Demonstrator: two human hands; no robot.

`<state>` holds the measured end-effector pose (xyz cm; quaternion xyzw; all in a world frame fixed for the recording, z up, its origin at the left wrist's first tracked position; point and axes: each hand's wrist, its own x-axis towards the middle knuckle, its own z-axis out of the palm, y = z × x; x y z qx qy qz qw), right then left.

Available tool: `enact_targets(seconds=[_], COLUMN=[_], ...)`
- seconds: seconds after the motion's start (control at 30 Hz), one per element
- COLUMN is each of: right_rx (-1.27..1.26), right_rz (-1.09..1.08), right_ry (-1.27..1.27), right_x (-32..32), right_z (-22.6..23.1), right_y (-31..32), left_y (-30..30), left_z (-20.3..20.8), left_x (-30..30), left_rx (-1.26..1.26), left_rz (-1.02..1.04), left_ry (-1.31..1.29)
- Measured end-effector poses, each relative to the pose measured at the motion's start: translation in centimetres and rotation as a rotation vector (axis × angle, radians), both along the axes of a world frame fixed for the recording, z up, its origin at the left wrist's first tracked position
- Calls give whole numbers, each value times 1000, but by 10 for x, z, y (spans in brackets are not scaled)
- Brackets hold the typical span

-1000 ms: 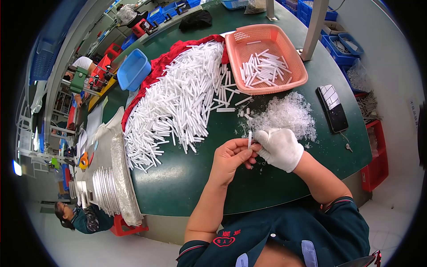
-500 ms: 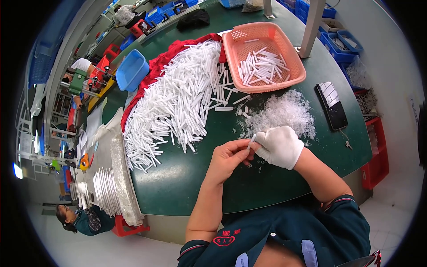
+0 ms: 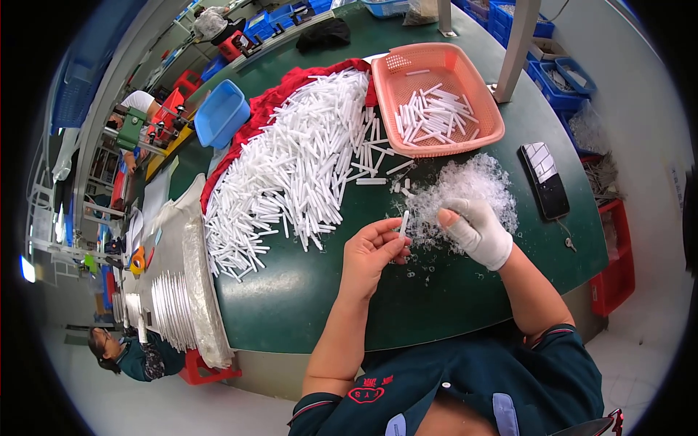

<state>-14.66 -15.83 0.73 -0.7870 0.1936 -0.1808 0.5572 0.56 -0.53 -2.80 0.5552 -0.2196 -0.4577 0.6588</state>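
Note:
My left hand (image 3: 369, 256) pinches a short white plastic tube (image 3: 404, 223) upright between thumb and fingers, above the green table. To its right, my right hand (image 3: 476, 234) wears a white glove with the thumb tip bare. Its thumb and fingers are apart, and I see nothing held in them. Behind and under the glove spreads a heap of clear, curly plastic trimmings (image 3: 487, 178). A large pile of similar white tubes (image 3: 291, 156) covers a red cloth (image 3: 251, 120) on the left. More tubes lie in a pink plastic basket (image 3: 396, 69) at the back.
A black phone (image 3: 545, 182) with a key on a cord lies on the right of the green table (image 3: 291, 309). A metal post (image 3: 518, 54) rises beside the basket. A blue bin (image 3: 221, 114) stands beyond the pile. Another person (image 3: 134, 356) sits at the left.
My right hand has let go of the tube and moved right, opening over the trimmings. My left hand keeps the tube, which now shows more fully. The view has shifted slightly.

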Motion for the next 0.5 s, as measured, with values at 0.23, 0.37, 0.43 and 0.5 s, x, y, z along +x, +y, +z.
enact_targets(seconds=[0.23, 0.37, 0.43, 0.5], right_rx=[-377, -304, -216, -197], right_rz=[-68, -34, 2, 6], right_ry=[241, 221, 153, 181], right_x=[9, 10, 8, 9], right_z=[-4, -5, -12, -10], right_y=[6, 10, 10, 10], left_y=[1, 2, 0, -1], left_z=[-1, -3, -3, -6], left_x=[4, 2, -1, -5], left_rx=[-25, -29, -23, -48], left_rz=[-34, -72, -95, -71], left_ry=[150, 128, 110, -4])
